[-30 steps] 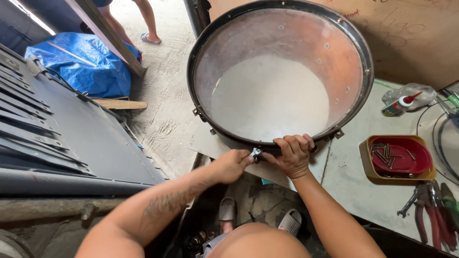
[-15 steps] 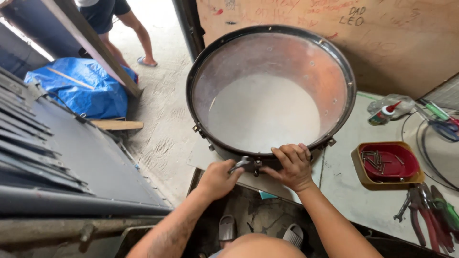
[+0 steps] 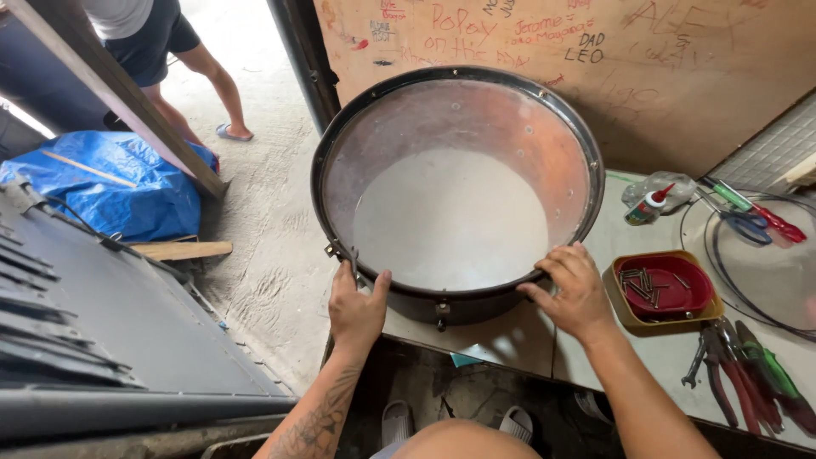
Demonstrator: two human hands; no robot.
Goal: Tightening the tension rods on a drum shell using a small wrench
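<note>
Currently both hands clamped on drum rim (image 3: pixel 595 161): left hand (image 3: pixel 355 308) at tension lug (image 3: pixel 338 252), right hand (image 3: pixel 576 293) opposite; screws in red tray (image 3: pixel 659 287) unused.

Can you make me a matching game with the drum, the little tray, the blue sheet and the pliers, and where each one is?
Things:
1. drum
2. red tray of screws
3. blue tarp
4. pliers

Places:
A. lying on the ground at the far left
B. on the table just right of the right hand
C. at the table's near right edge, beside other hand tools
D. gripped at its rim by the left hand and the right hand

Pairs: 1-D, 2-B, 3-A, 4-C
</note>
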